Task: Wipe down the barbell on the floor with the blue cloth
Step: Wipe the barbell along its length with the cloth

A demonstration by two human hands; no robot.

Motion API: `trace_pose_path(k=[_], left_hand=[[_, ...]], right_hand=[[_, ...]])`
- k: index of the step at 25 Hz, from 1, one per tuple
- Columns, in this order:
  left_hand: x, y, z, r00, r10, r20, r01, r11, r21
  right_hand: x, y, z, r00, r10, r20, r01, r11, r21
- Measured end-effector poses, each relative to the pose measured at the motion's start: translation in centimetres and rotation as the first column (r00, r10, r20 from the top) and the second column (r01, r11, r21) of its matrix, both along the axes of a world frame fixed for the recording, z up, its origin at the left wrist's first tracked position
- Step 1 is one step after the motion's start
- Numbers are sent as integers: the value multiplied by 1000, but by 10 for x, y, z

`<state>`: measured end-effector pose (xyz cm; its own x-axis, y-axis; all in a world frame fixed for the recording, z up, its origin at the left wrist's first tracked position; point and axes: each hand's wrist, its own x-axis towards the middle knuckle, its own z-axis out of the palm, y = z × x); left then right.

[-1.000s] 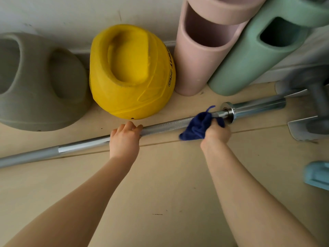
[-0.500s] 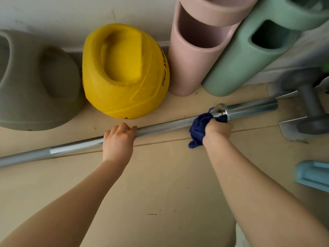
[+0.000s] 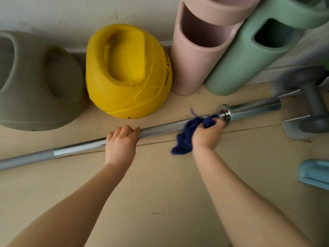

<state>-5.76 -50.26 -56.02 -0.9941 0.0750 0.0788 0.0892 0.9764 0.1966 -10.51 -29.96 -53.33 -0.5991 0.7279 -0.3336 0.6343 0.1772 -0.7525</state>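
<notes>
A long silver barbell [image 3: 160,128] lies across the tan floor, running from the lower left up to its chrome sleeve at the right. My left hand [image 3: 121,143] grips the shaft near its middle, fingers curled over the top. My right hand [image 3: 208,134] holds the dark blue cloth [image 3: 188,134] bunched against the shaft just left of the collar [image 3: 225,112]. Part of the cloth hangs down toward the floor, and the shaft under it is hidden.
Against the wall stand a grey handled weight [image 3: 35,82], a yellow one [image 3: 128,72], a pink roller [image 3: 197,50] and a green roller [image 3: 249,54]. A grey dumbbell [image 3: 309,102] lies at the right, and a light blue object [image 3: 315,172] sits at the right edge.
My right hand slid the cloth along the shaft toward the collar and stays there. More of the cloth now hangs down to the left. My left hand keeps its grip.
</notes>
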Motion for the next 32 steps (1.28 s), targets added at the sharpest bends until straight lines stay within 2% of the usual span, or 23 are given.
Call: trace_pose_path(k=[1,2,3,5,6,9,10,11,12,13,16,17,19,20,21,22,24,25,26,28,29,31,32], left_hand=[[0,1,0,1000,3,9,-3,1000,6],[0,1,0,1000,8,21,-8,1000,11],[0,1,1,999,13,34,-13,1000,14],[1,2,4,998,8,55,-9,1000,13],[1,2,5,998,3,60,-3,1000,5],[-1,3,6,997,-10,74,13,999,-36],[-1,3,7,997,-11,83,14,999,-36],[-2,3,8,996,-6,90,9,1000,-28],[-2,3,9,995,0,95,1,1000,-19],[-2,3,10,994,2,109,-1,1000,-15],[-4,3,15,988,-14,155,21,999,-43],[-6,3,16,985,-20,174,31,998,-61],[-8,4,18,980,-16,198,32,996,-78],[-7,4,18,977,-7,211,26,996,-83],[-6,3,17,975,-2,221,22,996,-89],[-4,3,17,974,-3,225,23,996,-87],[-5,0,21,969,6,249,7,999,-51],[-7,-1,24,958,20,285,-14,1000,-22],[-10,-5,28,943,26,333,-33,999,15],[-15,-17,34,916,49,399,-86,994,74],[-15,-24,36,913,79,399,-118,990,75],[-12,-43,34,903,149,403,-183,982,49],[-9,-51,34,890,168,423,-210,976,53]], right_hand=[[-7,21,1,998,56,-19,-53,992,117],[-11,32,1,983,180,19,-180,958,223],[-9,30,4,937,328,119,-349,883,314],[6,3,3,749,562,350,-662,624,416],[14,-13,2,645,643,413,-760,486,431],[19,-23,-4,386,822,419,-860,156,485],[13,-11,-4,337,833,439,-841,57,537],[7,5,-7,339,811,477,-788,-32,614],[5,18,-12,404,770,494,-726,-59,685],[6,23,-15,477,721,503,-711,-19,703],[20,-17,-13,569,658,493,-772,221,597],[23,-34,-12,551,685,477,-776,211,594],[33,-47,-15,397,789,468,-750,-15,662],[29,-39,-15,327,832,449,-714,-95,694],[20,-26,-14,284,848,448,-718,-121,685],[9,-13,-9,327,831,449,-763,-49,645],[-4,-1,-3,534,711,458,-801,252,543],[-2,-10,0,510,716,476,-839,293,458],[6,-27,1,429,781,454,-872,227,433],[29,-66,2,166,897,411,-889,-44,456],[36,-76,2,92,921,378,-856,-121,502],[23,-72,7,6,914,406,-874,-193,446],[12,-64,7,49,872,487,-899,-174,402]])
